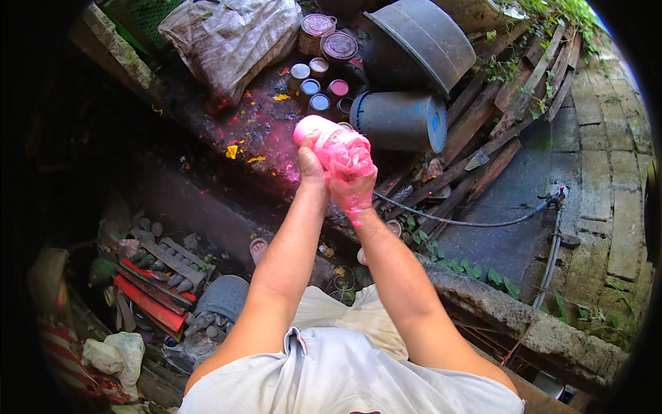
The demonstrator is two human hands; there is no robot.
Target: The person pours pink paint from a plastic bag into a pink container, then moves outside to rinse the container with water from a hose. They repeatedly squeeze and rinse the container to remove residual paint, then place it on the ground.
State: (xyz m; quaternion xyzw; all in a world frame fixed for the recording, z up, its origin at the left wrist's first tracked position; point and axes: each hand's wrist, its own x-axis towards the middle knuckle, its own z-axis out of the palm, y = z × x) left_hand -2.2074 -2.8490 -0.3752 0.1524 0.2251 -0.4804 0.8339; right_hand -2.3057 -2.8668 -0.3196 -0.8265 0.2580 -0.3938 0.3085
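Note:
Both my arms stretch forward, with the hands close together near the middle of the head view. My left hand [312, 164] is closed round the side of a bright pink cylindrical container [314, 128], which is tilted. Beside it, my right hand [354, 192] is closed on a crumpled pink plastic bag [350, 156] that covers its fingers and presses against the container. Pink stains mark the right hand and wrist. The container's contents are hidden.
Several paint cans [318, 103] stand ahead, beside a grey bucket [400, 121] lying on its side and a large dark tub [420, 41]. A whitish sack [231, 41] lies left of them. Planks [476, 131] and a hose [476, 222] are at right; bottles and scrap [155, 290] lie lower left.

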